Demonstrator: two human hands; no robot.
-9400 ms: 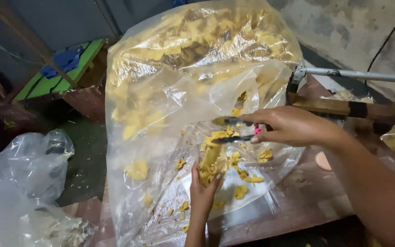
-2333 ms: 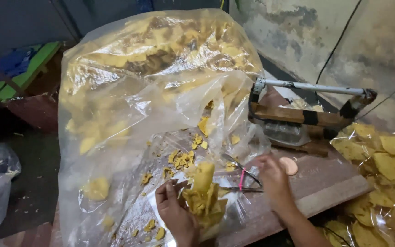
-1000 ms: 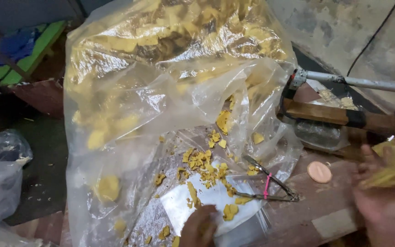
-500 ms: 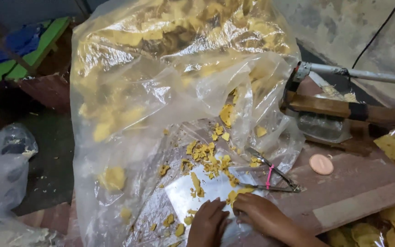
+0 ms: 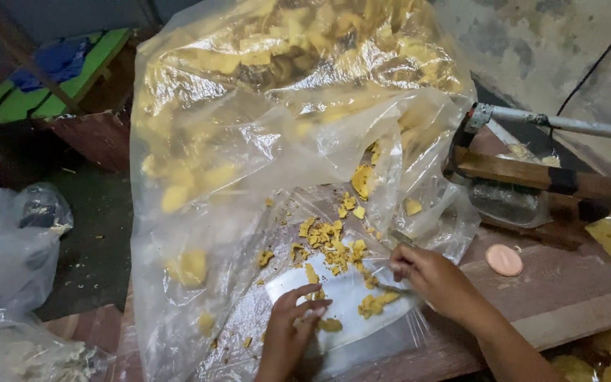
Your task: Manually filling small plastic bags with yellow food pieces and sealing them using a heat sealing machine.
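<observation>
Resting on wood table [image 5: 567, 283]; stained wall [image 5: 532, 49] behind.

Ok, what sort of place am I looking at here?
Probably a small home workshop for packing snack chips, though I can't be sure. A huge clear bag of yellow chips spills over a rough wooden table, a lever-arm tool sits beside it, and the wall is stained.

Right hand [image 5: 433, 277]: half a second ago pressed beside the left near the desk's front edge; now lifted onto the metal tongs [image 5: 399, 240], covering their pink band. Left hand [image 5: 293, 327]: fingers now spread on the small clear bag [image 5: 348, 301]. Held chip bundle: gone since two seconds back.
</observation>
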